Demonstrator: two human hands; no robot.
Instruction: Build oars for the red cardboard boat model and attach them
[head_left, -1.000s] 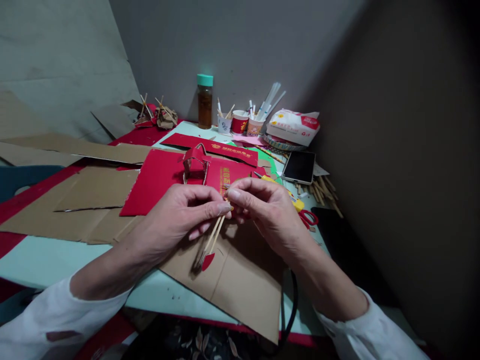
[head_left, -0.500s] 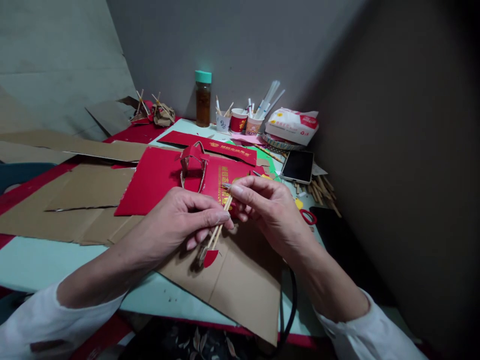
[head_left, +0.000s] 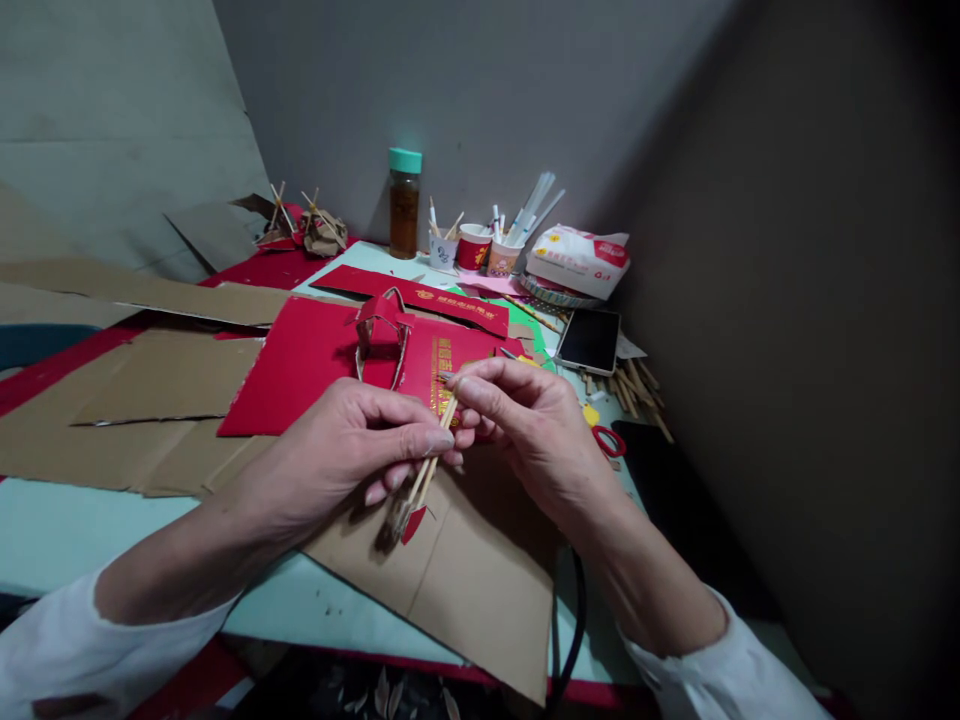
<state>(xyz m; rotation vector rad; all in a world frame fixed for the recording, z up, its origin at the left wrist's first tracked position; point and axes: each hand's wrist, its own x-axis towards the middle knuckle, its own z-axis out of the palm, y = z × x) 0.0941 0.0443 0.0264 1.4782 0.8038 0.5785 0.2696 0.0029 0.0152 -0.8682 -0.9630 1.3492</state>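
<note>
Between thumb and fingers, my left hand (head_left: pixel 382 435) pinches a few thin wooden sticks (head_left: pixel 426 478). A small red piece (head_left: pixel 414 524) and some brownish card sit at their lower end. My right hand (head_left: pixel 517 400) is closed at the upper end of the same sticks, its thumb and index finger pressed together there. A small dark tip shows beside that pinch, too small to name. Both hands are above a brown cardboard sheet (head_left: pixel 480 590). Behind them, a small red cardboard construction (head_left: pixel 382 335) stands on a red cardboard panel (head_left: pixel 292 370) with gold lettering.
A bottle (head_left: pixel 405 205) with a teal lid stands by the wall, near paper cups (head_left: pixel 474 248) of sticks and white tubes. To the right lie a phone (head_left: pixel 589 340), a bundle of sticks (head_left: pixel 637 392) and a red-handled tool (head_left: pixel 609 441). Brown cardboard (head_left: pixel 165 375) covers the left side.
Both hands and the sticks have shifted very slightly down and left in view, along with the scene. The red piece at the lower end has turned a little. The grips look the same.
</note>
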